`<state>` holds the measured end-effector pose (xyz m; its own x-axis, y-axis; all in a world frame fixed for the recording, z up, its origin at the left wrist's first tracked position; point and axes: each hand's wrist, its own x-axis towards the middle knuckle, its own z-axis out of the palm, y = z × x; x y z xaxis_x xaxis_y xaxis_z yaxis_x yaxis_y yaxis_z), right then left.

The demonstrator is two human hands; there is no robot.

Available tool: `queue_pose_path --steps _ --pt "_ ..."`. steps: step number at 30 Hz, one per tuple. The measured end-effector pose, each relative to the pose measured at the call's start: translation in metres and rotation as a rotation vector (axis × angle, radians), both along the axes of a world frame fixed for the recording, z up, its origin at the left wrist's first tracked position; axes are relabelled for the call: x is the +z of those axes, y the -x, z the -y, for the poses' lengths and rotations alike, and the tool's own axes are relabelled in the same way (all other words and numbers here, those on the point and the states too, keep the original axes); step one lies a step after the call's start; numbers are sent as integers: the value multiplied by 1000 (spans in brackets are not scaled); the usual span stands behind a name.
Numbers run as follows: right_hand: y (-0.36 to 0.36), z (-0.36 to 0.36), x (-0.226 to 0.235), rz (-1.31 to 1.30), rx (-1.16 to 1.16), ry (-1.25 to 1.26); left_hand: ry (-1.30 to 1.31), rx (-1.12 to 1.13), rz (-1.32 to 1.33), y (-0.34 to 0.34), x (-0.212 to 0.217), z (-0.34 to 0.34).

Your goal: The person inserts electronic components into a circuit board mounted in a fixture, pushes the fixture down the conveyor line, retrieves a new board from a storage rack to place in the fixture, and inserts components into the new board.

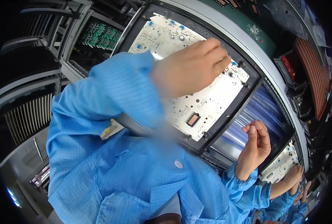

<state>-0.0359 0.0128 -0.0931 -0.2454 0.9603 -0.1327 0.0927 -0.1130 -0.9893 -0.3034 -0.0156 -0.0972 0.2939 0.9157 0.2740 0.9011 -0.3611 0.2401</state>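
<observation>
A white circuit board (195,104) with small blue parts and an orange square chip lies in a black frame (244,100) on a conveyor. My left hand (190,67) reaches across it, blurred, with fingers bent together and their tips down on the board's right edge by a blue part. Anything under the fingertips is hidden. My right hand (256,143) is raised off the frame's lower right corner, above the conveyor, thumb against the curled forefinger, and nothing shows in it. My blue coat (128,175) fills the lower middle.
A second white board (281,164) follows on the conveyor's rollers (248,119) at lower right, where other people's hands (294,175) in blue sleeves work. Green boards (100,35) sit in a rack at upper left. A grey rail (248,41) borders the line's far side.
</observation>
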Motion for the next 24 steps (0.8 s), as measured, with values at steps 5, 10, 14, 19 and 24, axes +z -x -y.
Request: queue_pose_path --steps 5,10,14,19,24 --pt "8 0 8 -9 100 -20 369 -99 287 -14 18 52" --pt "21 -7 8 -32 138 61 339 -53 252 -21 20 72" --pt "21 -14 6 -18 162 22 206 113 368 2 18 71" --pt "34 -18 7 44 189 -66 282 98 375 6 12 64" --pt "47 -19 -4 277 218 -351 221 29 246 -5 -1 63"
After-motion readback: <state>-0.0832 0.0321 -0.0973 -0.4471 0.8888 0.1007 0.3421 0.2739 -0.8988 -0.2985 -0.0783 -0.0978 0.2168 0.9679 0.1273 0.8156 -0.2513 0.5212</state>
